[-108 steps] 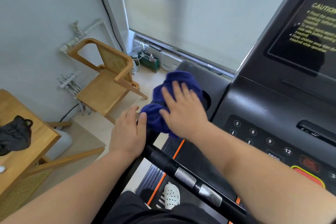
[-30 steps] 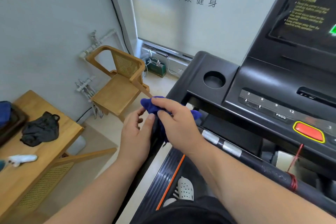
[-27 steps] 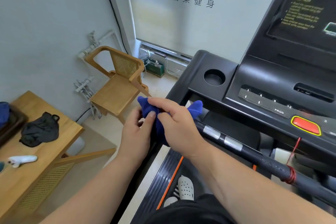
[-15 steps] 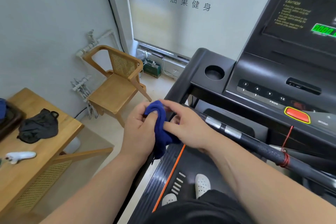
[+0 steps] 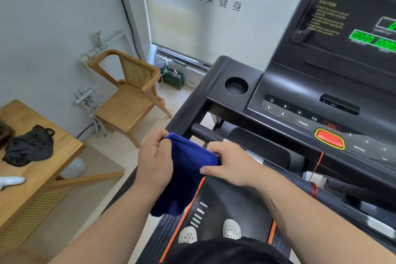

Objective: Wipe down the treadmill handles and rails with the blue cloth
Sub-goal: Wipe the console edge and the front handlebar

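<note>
Head view takes in the treadmill (image 5: 300,96) first, filling the frame from 12 to 5 o'clock: console lit green at 1 o'clock, cup hole (image 5: 236,85) near centre, red stop button (image 5: 330,138) at 3 o'clock. A black crossbar (image 5: 351,197) runs from centre down toward 4 o'clock. At 9 o'clock sits a wooden counter (image 5: 32,178) with a black bag (image 5: 29,146) on it, and a chair (image 5: 128,96) stands at 10 o'clock.

At centre, the cloth (image 5: 186,169) is stretched between both hands just in front of the crossbar's left end, its lower part hanging toward 6 o'clock over the belt edge. The left hand (image 5: 155,161) pinches the upper corner, fingers clenched on the fabric; the right hand (image 5: 231,165) grips the opposite edge, fingers likewise closed on it.

Seconds earlier the right palm pressed the bunched cloth on the console's corner; half a second ago it was a wad held by both hands at the rail. Now it is pulled open and lifted off the surfaces. I read this as refolding for a clean face between passes, so wiping is paused. The crossbar and the far side rail likely remain to be done.
</note>
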